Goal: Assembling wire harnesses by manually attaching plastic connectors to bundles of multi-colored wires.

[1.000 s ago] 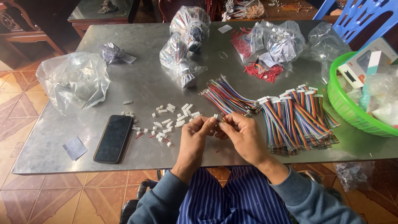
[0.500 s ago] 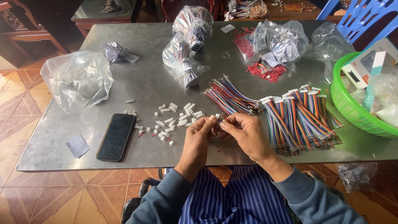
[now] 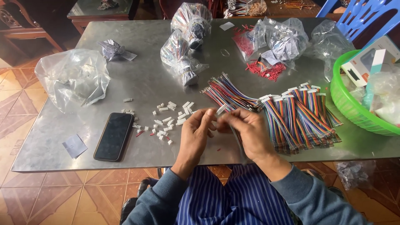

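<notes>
My left hand [image 3: 196,133] and right hand [image 3: 246,131] pinch a white connector [image 3: 221,109], long axis tilted up-right; green basket [image 3: 346,104] holds boxes [image 3: 366,62].

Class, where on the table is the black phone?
In the head view, the black phone lies near the table's front-left edge, left of the scattered white connectors.

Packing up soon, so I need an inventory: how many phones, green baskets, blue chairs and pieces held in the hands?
Black phone: 1
Green basket: 1
Blue chair: 1
Wired white connector, held between both hands: 1
Total: 4
</notes>
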